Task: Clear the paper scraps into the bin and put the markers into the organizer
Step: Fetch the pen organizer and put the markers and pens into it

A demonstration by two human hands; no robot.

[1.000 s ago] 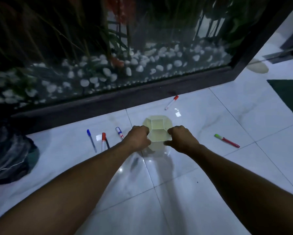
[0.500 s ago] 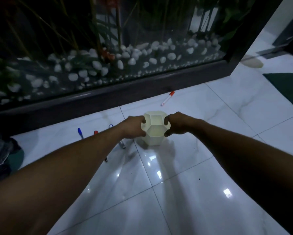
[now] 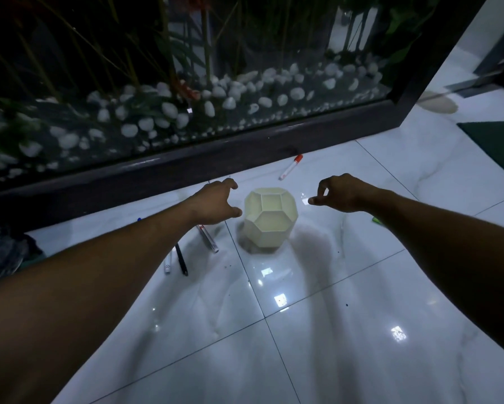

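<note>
Glossy white tile floor (image 3: 317, 330) fills my head view, running up to a dark-framed glass planter (image 3: 186, 170) holding white pebbles (image 3: 169, 109) and plant stems. On the floor near the planter's base stands the organizer (image 3: 269, 218), a pale faceted cup with divided compartments, upright and apparently empty.

A second ago both hands were closed on its sides; now they have let go. My left hand (image 3: 215, 204) hovers just beside its left side, fingers spread and holding nothing. My right hand (image 3: 342, 193) hangs a little farther off to the right, fingers loosely curled, also empty.

I judge the organizer is now placed and marker collecting can start. A grey marker (image 3: 207, 239) lies just left of the organizer, partly under my left wrist. Farther left, a white marker (image 3: 168, 262) and a black pen (image 3: 181, 259) lie side by side. A red-capped marker (image 3: 290, 167) rests close to the planter's base. A green tip (image 3: 377, 220) peeks from behind my right forearm. A dark bag (image 3: 3, 252) sits at the far left edge, possibly the bin. One bright patch by my right hand may be a scrap; I cannot tell.
</note>
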